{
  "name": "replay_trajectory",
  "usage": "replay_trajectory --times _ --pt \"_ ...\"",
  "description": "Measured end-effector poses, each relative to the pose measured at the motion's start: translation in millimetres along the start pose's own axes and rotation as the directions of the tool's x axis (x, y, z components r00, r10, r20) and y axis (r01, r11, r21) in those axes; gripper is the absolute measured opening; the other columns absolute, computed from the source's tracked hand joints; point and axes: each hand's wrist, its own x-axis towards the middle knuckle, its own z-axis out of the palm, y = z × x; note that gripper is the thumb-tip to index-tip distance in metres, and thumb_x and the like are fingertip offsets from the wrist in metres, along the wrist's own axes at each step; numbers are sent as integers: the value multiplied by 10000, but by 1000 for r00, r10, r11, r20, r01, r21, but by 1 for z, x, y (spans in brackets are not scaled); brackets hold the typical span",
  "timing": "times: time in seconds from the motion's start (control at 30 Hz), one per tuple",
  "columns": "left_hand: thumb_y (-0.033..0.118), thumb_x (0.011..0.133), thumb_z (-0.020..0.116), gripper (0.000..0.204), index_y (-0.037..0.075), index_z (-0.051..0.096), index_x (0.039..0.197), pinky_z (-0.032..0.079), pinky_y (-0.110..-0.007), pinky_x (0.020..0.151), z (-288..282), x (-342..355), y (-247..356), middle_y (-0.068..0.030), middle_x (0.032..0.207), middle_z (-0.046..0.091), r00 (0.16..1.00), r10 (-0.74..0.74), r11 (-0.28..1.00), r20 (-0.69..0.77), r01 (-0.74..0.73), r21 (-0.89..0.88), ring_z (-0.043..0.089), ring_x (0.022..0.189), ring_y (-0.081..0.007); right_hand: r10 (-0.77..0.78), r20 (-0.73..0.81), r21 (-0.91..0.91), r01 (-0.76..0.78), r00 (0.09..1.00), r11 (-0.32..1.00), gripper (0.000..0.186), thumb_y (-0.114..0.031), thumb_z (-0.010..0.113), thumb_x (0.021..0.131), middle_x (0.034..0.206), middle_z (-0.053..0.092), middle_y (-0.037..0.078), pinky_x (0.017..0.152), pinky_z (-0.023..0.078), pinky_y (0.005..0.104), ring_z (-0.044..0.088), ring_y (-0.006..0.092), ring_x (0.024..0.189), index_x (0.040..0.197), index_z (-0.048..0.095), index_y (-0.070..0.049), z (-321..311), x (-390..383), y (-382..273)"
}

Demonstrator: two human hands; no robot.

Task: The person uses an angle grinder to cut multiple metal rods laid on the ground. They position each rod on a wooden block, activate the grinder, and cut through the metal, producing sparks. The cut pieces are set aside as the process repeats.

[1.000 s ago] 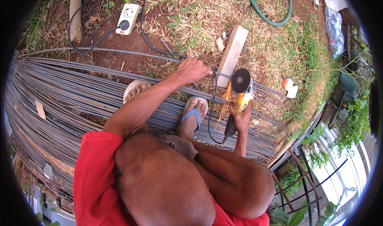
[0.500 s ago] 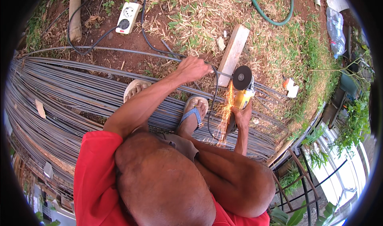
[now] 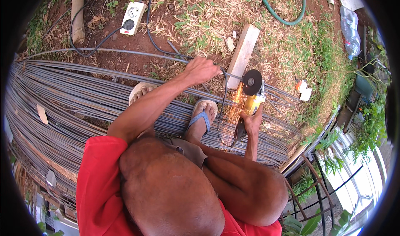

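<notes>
My left hand (image 3: pixel 202 71) is closed around a thin steel rod (image 3: pixel 166 59) that comes in from the far left. The rod's end lies across a wooden block (image 3: pixel 243 54) on the ground. In my right hand (image 3: pixel 251 121) is a yellow angle grinder (image 3: pixel 253 104), gripped by its body. Its dark cutting disc (image 3: pixel 252 82) meets the rod just right of the block's near end. Orange sparks (image 3: pixel 233 115) spray from there back toward my foot. A black cord loops down between my hands.
A large bundle of long steel rods (image 3: pixel 83 96) runs across under my sandalled feet (image 3: pixel 201 115). A white power strip (image 3: pixel 133 18) with a plug in it lies at the far left. A green hose (image 3: pixel 285 21) curves at the back; a plastic bottle (image 3: pixel 351 33) lies far right.
The spark stream is thinner and dimmer than before. The grinder's body and my right hand have shifted very slightly; my left hand stays in place on the rod.
</notes>
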Motion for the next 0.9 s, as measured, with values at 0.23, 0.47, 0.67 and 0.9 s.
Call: replay_trajectory --times 0.23,0.47,0.67,0.9 --pt "430 1084 583 456 74 724 834 511 -455 487 -5 2 3 -119 543 578 999 34 999 -23 -34 8 621 485 -270 15 -27 -25 -16 1000 1000 646 -98 818 725 1041 712 139 846 567 382 697 248 900 1304 546 -9 0 -11 -19" --pt "437 1081 580 467 57 730 855 517 -480 503 -6 -1 2 -145 567 605 996 46 998 -71 -48 -27 650 515 -318 56 1 -16 -56 998 998 651 -87 801 719 1062 675 103 858 561 368 669 223 915 1316 551 -13 -1 -12 -15" --pt "441 1082 573 480 54 721 842 511 -492 504 -6 0 2 -162 569 603 999 34 999 -38 -35 -22 656 522 -333 53 -6 -8 -53 999 999 614 -102 799 724 1042 685 119 847 562 369 675 233 902 1282 561 -10 0 -13 -10" --pt "438 1088 559 500 57 706 800 507 -495 501 -7 5 6 -159 563 590 999 40 999 -17 -41 -24 646 515 -333 97 -16 -15 -98 995 995 632 -95 792 727 1067 676 116 860 555 361 665 224 920 1308 560 -6 -3 -16 -13"
